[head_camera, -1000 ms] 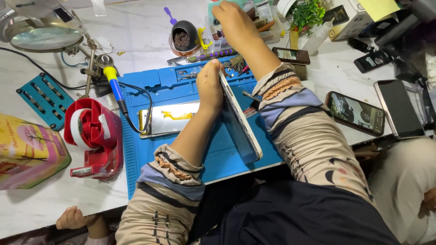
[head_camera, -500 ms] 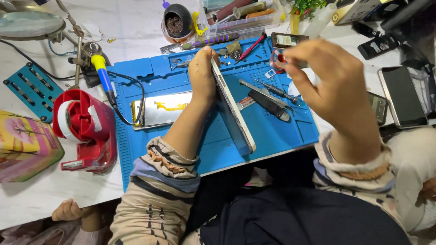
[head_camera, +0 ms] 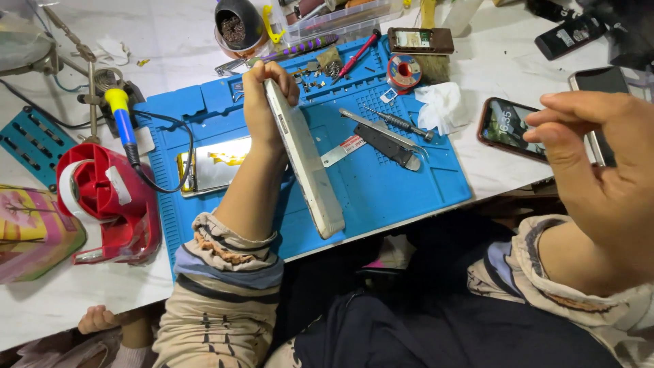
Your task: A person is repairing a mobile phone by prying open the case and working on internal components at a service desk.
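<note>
Head view: the left hand (head_camera: pixel 262 109) is clamped on a phone (head_camera: pixel 303 157), fingers curled over its far end, holding it on edge above a blue mat (head_camera: pixel 381 184) on the worktop (head_camera: pixel 170 41). The phone looks stiff, thin and smooth, likely slippery and easy to crack at the glass; its long side edges seem the safest place to grip, as the hand does now. The right hand (head_camera: pixel 599 163) is raised well to the right of the phone, fingers drawn together at the tips; whether they pinch anything I cannot tell.

Just left of the left hand lies a flat part (head_camera: pixel 214 163) with a yellow mark, and further left a red tape dispenser (head_camera: pixel 105 197) and a soldering iron (head_camera: pixel 122 126) with a yellow-and-blue handle. Right of the phone lie a dark tool (head_camera: pixel 388 143) and a screwdriver (head_camera: pixel 398 123). Below the right hand's fingers a second phone (head_camera: pixel 507 129) lies lit. A pink-and-yellow box (head_camera: pixel 30 232) sits far left.
</note>
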